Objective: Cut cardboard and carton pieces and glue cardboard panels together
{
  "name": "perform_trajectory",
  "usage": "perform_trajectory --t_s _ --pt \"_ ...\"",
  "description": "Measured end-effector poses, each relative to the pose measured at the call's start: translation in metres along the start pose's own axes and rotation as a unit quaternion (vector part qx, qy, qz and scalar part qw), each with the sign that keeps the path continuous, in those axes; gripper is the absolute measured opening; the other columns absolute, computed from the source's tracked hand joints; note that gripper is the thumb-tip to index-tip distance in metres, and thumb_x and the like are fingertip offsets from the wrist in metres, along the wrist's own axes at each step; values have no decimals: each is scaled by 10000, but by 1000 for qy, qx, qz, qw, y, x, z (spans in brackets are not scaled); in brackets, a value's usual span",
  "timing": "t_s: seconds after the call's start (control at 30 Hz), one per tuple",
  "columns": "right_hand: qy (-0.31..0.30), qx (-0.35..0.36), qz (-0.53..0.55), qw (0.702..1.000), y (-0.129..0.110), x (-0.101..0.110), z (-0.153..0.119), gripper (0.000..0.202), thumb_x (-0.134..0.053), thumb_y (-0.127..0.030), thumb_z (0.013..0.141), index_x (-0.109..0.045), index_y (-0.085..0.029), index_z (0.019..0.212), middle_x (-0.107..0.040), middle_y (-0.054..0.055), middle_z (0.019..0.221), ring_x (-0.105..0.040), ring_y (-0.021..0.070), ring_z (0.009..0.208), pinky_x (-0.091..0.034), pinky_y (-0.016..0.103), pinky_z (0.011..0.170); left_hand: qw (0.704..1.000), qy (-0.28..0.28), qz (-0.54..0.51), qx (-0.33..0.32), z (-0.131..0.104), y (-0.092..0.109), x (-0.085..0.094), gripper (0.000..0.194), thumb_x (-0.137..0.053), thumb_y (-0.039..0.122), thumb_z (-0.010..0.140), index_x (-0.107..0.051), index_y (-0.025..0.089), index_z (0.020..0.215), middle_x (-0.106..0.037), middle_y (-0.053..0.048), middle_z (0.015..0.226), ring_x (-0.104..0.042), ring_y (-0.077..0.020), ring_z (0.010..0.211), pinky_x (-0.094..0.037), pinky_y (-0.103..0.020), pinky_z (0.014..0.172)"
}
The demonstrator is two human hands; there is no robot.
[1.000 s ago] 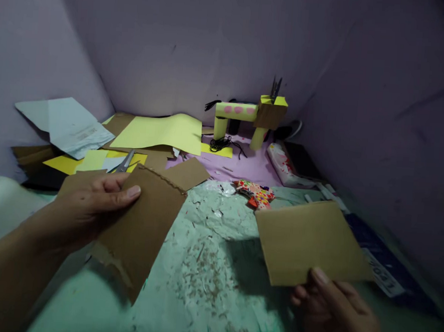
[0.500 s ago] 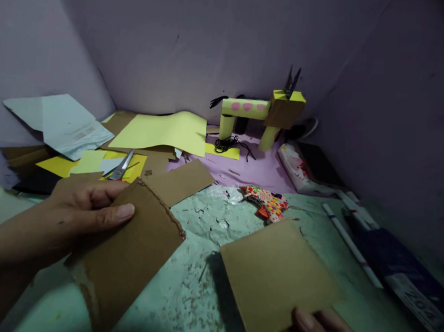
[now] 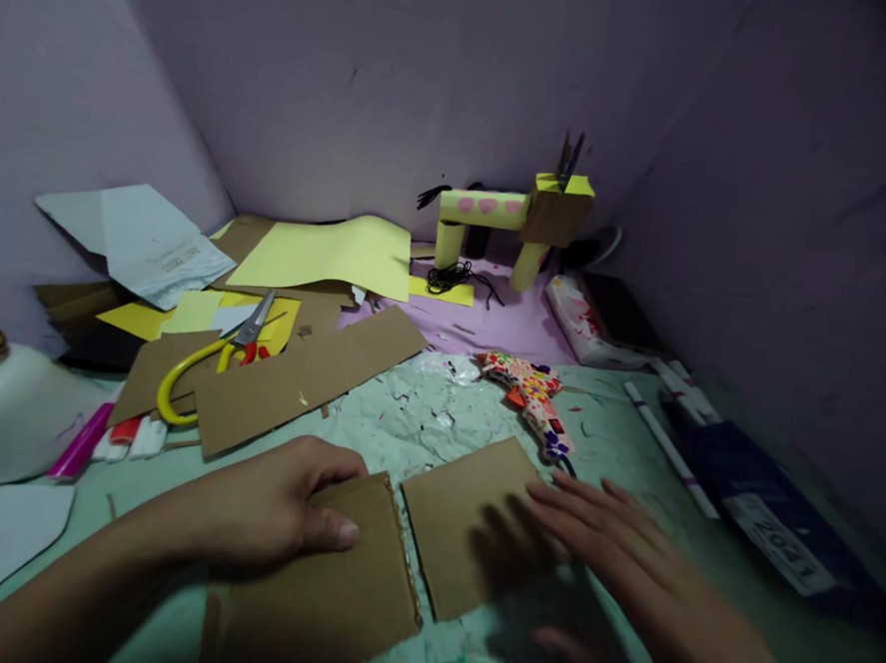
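Note:
My left hand (image 3: 304, 508) is closed on a brown cardboard piece (image 3: 351, 606), thumb on top. A shiny, uneven strip that looks like glue runs along this piece's right edge. Just to the right, a square cardboard piece (image 3: 461, 533) lies flat on the table, a narrow gap between the two edges. My right hand (image 3: 623, 573) is open, fingers spread, by the square's right side and casting a shadow on it; it holds nothing. A flower-patterned glue gun (image 3: 530, 387) lies beyond the square.
Yellow-handled scissors (image 3: 216, 358) and a long cardboard strip (image 3: 305, 383) lie left. Yellow paper (image 3: 328, 254) and a yellow model animal (image 3: 487, 209) with a brown box head are at the back. White markers (image 3: 672, 451) and a blue pouch (image 3: 762, 511) lie right.
My left hand has moved right and down with its cardboard. The square now lies on the table beside it, and my right hand has let go of it with fingers spread.

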State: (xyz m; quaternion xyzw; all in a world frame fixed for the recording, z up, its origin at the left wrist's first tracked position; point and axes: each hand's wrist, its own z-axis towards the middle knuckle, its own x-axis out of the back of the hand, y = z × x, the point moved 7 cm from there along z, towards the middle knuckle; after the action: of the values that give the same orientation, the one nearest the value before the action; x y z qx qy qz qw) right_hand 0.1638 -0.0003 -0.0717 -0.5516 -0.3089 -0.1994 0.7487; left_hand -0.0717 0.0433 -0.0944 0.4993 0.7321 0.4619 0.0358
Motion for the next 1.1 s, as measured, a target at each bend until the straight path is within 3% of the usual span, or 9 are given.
perform_trajectory --t_s 0.1,0.23,0.4,0.6,0.77,0.87,0.93,1.0,1.1 --pt "-149 119 -33 981 -21 -25 29 797 -771 -241 609 -461 -274 1343 -499 76 1380 -393 343 1297 -213 560 1099 1000 11 25 7 3 -2 -1 184 -535 364 782 -540 185 742 -558 31 713 -524 -155 676 -351 -239 561" --pt "-266 120 -59 955 -24 -54 45 916 -773 -244 603 -342 -179 1408 -411 127 1441 -260 339 1365 -115 577 1117 998 27 61 20 6 -8 -5 316 -452 451 827 -463 191 648 -472 45 632 -471 -139 612 -325 -246 546" --pt "-278 113 -45 953 -19 -61 42 896 -776 -305 627 -342 -162 1398 -452 131 1414 -301 317 1351 -111 547 1125 991 77 96 43 9 -6 -5 219 -531 401 784 -562 200 704 -566 30 669 -530 -165 654 -345 -265 574" --pt "-272 113 -38 955 -17 -59 41 931 -798 -250 586 -340 -170 1392 -483 122 1391 -362 297 1316 -97 505 1136 985 116 107 67 5 5 -2 188 -550 372 779 -640 220 843 -672 -6 809 -602 -207 766 -412 -308 655" --pt "-266 127 -48 954 -16 -60 41 902 -780 -291 619 -332 -156 1390 -490 132 1381 -367 285 1313 -97 490 1136 967 179 183 0 -3 5 -1 451 -627 369 729 -574 256 1163 -631 -59 1146 -573 -263 1028 -421 -386 876" --pt "-261 131 -40 956 -16 -59 41 880 -768 -338 640 -339 -161 1387 -499 140 1371 -380 295 1302 -96 501 1131 935 244 252 -42 -7 -5 -8 782 -688 495 640 -412 279 1340 -530 -103 1314 -516 -316 1136 -406 -430 924" --pt "-261 132 -43 955 -16 -59 41 875 -761 -359 649 -338 -153 1386 -493 144 1374 -382 294 1300 -93 497 1131 904 278 313 -92 -10 -6 -20 998 -693 603 549 -345 198 1392 -481 -190 1355 -471 -390 1177 -373 -495 951" --pt "-264 134 -54 954 -17 -59 41 880 -761 -351 647 -333 -144 1387 -492 142 1374 -377 284 1302 -86 485 1133 870 299 379 -101 -10 -6 -33 1028 -674 635 527 -370 143 1377 -466 -263 1345 -472 -449 1161 -350 -570 932" --pt "-276 137 -65 949 -19 -60 42 882 -763 -353 633 -346 -139 1380 -502 131 1362 -376 275 1297 -91 478 1131 836 312 444 -86 -10 -4 -50 958 -649 529 578 -334 130 1390 -490 -278 1316 -500 -441 1136 -336 -606 917"
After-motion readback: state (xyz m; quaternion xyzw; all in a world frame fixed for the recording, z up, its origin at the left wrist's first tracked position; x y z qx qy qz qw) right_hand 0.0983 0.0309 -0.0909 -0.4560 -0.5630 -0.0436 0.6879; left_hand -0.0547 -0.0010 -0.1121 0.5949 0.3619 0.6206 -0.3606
